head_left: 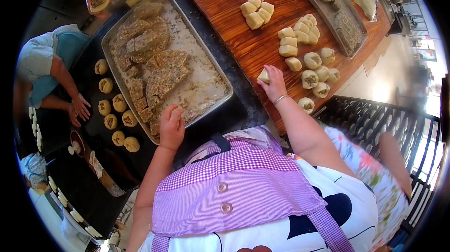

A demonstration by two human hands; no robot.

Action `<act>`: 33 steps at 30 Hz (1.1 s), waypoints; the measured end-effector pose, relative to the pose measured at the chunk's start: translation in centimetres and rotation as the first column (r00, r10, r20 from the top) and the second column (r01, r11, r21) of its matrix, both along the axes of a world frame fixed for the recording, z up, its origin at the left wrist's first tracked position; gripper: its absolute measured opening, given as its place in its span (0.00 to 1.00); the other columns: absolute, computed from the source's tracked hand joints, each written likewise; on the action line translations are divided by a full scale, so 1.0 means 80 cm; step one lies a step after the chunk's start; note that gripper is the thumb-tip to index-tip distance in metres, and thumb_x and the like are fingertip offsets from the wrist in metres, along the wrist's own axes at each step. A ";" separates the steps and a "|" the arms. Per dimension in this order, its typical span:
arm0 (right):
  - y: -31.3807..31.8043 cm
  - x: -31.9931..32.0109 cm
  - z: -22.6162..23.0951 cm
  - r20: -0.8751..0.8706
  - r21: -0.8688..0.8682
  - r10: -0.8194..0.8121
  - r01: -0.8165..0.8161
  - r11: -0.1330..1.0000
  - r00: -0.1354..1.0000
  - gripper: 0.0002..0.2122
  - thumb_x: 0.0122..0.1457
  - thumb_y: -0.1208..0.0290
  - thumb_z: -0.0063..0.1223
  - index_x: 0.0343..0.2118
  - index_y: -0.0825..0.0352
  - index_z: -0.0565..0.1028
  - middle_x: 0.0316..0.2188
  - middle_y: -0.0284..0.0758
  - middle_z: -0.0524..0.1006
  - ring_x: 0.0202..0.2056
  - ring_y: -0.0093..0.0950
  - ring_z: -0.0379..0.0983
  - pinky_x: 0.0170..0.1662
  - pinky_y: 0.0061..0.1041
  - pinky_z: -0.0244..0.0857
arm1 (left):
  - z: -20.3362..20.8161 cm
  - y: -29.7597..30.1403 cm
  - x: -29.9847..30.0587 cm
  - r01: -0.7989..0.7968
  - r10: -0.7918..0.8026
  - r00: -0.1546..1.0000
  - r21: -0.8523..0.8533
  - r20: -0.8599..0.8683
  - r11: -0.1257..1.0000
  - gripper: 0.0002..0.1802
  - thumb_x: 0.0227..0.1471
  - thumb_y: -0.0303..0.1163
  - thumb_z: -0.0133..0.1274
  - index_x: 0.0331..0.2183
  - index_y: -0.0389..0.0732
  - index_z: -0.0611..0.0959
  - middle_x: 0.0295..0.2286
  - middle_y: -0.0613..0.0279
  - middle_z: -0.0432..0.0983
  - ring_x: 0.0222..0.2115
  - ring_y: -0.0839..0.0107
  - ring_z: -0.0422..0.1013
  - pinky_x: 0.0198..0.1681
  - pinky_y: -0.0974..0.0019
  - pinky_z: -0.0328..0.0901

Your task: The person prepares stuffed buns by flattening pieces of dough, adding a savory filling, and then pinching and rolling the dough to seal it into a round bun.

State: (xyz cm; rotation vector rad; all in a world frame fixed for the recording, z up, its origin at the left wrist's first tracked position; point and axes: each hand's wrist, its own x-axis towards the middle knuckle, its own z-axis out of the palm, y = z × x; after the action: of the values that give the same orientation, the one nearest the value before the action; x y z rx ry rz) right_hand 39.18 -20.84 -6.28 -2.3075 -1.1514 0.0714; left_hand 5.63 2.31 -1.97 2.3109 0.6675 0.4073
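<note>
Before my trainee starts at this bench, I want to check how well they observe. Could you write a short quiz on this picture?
1. What does the right hand hold?
2. True or false: the left hand is at the near edge of the large metal tray.
3. Fill in: the scored dough blocks lie on a tabletop made of ____.

Key: 1. A pale dough piece; 2. True; 3. Wood.
</note>
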 end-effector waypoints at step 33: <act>0.080 0.012 -0.008 0.002 -0.506 -0.331 0.286 0.813 0.944 0.31 0.65 0.46 0.31 0.68 0.55 0.47 0.70 0.36 0.40 0.69 0.39 0.32 0.68 0.47 0.29 | 0.020 -0.023 0.031 0.154 -0.161 0.985 -0.111 -0.059 0.982 0.15 0.45 0.18 0.54 0.39 0.39 0.78 0.44 0.51 0.70 0.46 0.51 0.68 0.49 0.58 0.65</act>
State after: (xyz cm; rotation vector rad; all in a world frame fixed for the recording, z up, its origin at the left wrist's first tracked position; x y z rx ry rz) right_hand 40.11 -14.48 -6.94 -2.8915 -0.7535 0.3877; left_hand 8.08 0.49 -0.38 2.2646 0.5205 0.2151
